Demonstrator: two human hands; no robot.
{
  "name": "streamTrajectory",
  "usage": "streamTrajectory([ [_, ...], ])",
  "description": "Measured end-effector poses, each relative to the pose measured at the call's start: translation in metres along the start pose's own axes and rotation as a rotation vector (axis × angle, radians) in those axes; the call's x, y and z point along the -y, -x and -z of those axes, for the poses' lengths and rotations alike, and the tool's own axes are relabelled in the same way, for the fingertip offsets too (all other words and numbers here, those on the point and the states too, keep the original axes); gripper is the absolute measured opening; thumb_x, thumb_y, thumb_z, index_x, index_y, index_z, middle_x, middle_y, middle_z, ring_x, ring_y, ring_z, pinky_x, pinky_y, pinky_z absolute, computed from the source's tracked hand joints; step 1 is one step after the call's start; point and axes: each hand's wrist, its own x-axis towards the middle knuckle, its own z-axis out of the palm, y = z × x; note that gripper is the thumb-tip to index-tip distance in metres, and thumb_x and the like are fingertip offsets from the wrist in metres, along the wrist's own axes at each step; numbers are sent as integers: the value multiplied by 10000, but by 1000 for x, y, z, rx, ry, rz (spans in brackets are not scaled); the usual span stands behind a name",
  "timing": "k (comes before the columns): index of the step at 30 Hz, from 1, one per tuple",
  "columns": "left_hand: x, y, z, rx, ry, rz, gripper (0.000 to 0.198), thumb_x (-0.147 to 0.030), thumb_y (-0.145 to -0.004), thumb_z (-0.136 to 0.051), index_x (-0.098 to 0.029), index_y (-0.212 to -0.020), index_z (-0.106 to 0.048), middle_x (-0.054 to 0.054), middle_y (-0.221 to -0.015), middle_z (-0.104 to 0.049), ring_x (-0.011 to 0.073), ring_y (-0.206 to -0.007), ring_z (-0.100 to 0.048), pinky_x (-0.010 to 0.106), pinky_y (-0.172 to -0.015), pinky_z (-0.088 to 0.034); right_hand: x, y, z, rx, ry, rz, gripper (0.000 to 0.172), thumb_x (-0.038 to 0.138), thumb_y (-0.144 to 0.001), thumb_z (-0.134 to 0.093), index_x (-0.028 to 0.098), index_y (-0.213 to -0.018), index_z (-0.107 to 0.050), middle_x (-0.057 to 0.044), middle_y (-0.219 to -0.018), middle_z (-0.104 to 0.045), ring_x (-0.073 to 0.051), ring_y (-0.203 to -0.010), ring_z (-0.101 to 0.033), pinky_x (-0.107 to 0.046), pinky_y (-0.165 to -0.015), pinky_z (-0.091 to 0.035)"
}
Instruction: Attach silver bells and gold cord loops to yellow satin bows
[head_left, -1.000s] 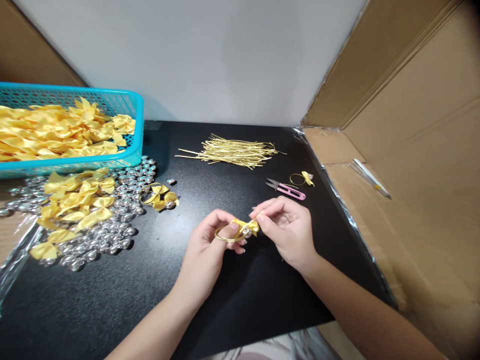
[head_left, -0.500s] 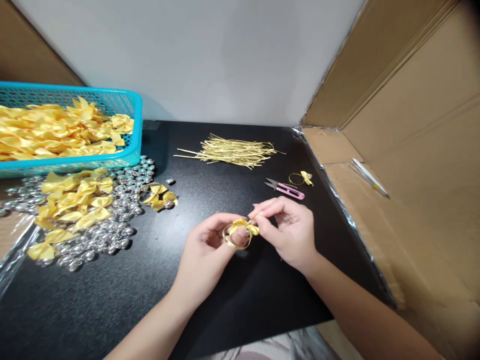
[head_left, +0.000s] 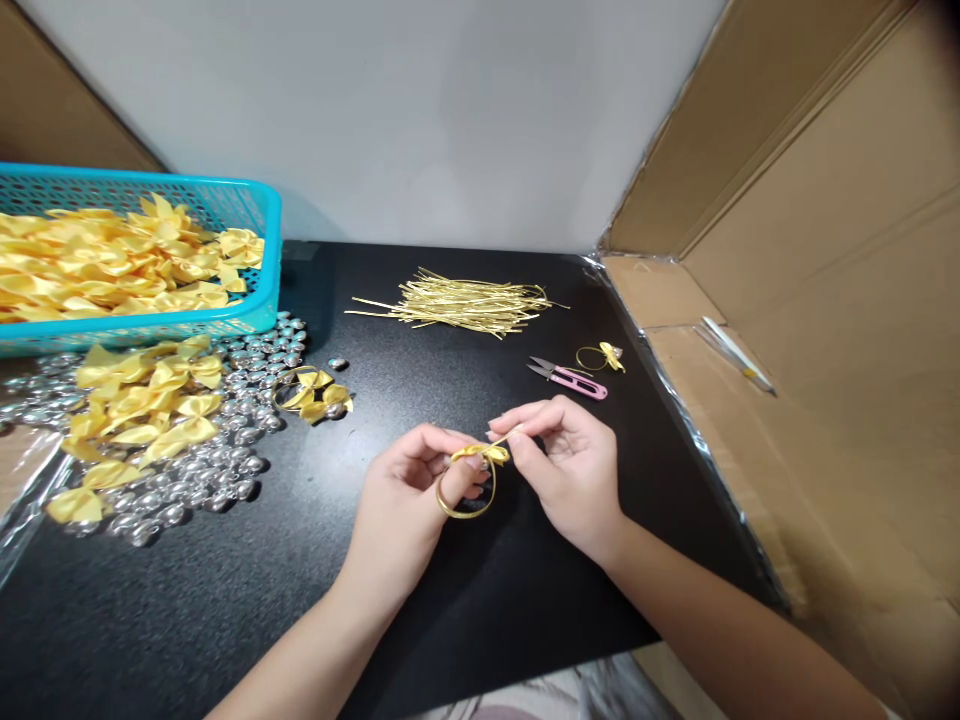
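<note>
Between thumb and fingers, my left hand (head_left: 420, 480) pinches a yellow ribbon bow (head_left: 495, 454) above the black table. A loop of gold cord (head_left: 466, 515) hangs below the bow, around my left thumb. My right hand (head_left: 564, 460) is closed in a pinch on a short gold cord end (head_left: 510, 437) that runs up and right from the bow. Most of the bow's left part is hidden by my left fingers. Beyond my right hand lie small pink-handled thread snips (head_left: 574, 380), blades pointing left.
At left, a turquoise basket (head_left: 262, 290) holds many yellow bows. Loose bows (head_left: 176, 435) lie on silver bells or beads (head_left: 172, 510). A bundle of gold cords (head_left: 465, 302) lies at the back. Looped bows lie near the beads (head_left: 319, 395) and at right (head_left: 609, 357). Cardboard (head_left: 825, 300) borders the right.
The bow has tilted, and its gold loop has swung lower and wider into view. My right hand has shifted slightly left, with the cord end showing straighter between the hands.
</note>
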Motion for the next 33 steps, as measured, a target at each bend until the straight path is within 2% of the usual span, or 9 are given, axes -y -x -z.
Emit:
streamTrajectory([
  [8, -2, 2, -6, 22, 19, -15, 215, -225, -725, -786, -160, -655, -594, -42, -613, -641, 63, -527, -575, 138, -517, -487, -5, 6, -6, -70, -20, 86, 130, 111, -795, -634, 195, -712, -578, -23, -751, -707, -148, -730, -693, -296, -706, -592],
  [11, -4, 4, -7, 24, -1, -53, 150, -226, -722, -783, -188, -784, -652, -51, -610, -640, 73, -531, -583, 146, -525, -496, -5, 5, -6, -74, -22, 79, 123, 104, -803, -626, 193, -733, -578, -24, -776, -708, -140, -714, -692, -295, -711, -593],
  [14, -4, 4, -6, 56, -58, -63, 176, -232, -745, -766, -209, -913, -715, -45, -615, -644, 78, -552, -590, 147, -544, -503, -5, 4, -5, -73, -33, 61, 111, 104, -810, -631, 193, -762, -587, -27, -800, -710, -142, -734, -699, -296, -735, -596],
  [20, 0, 2, -3, 55, -59, -29, 73, -236, -770, -743, -221, -840, -754, -28, -644, -687, 80, -552, -606, 149, -549, -509, -2, 1, -4, -59, -39, 17, 88, 113, -813, -636, 194, -833, -609, -17, -798, -709, -118, -695, -695, -254, -708, -594],
  [24, 1, 0, -4, 32, -21, 28, 81, -242, -753, -756, -201, -823, -755, -11, -665, -704, 98, -569, -640, 167, -555, -529, -1, 0, -3, -49, -25, -17, 81, 141, -805, -643, 193, -852, -603, -21, -789, -703, -130, -706, -695, -260, -703, -590],
  [28, 1, -1, -4, -18, 36, 61, 109, -256, -727, -780, -190, -806, -745, -9, -671, -705, 101, -571, -648, 164, -538, -526, -1, -2, 3, 20, -37, -32, 72, 144, -806, -613, 195, -855, -603, -6, -757, -671, -121, -686, -663, -253, -687, -567],
  [33, 0, 0, -2, -34, 21, 45, 119, -255, -710, -796, -192, -791, -735, -23, -651, -692, 86, -558, -633, 157, -550, -522, -2, -4, 5, 173, 6, -31, 127, 219, -822, -641, 220, -935, -698, -40, -939, -677, -159, -907, -642, -304, -833, -531],
])
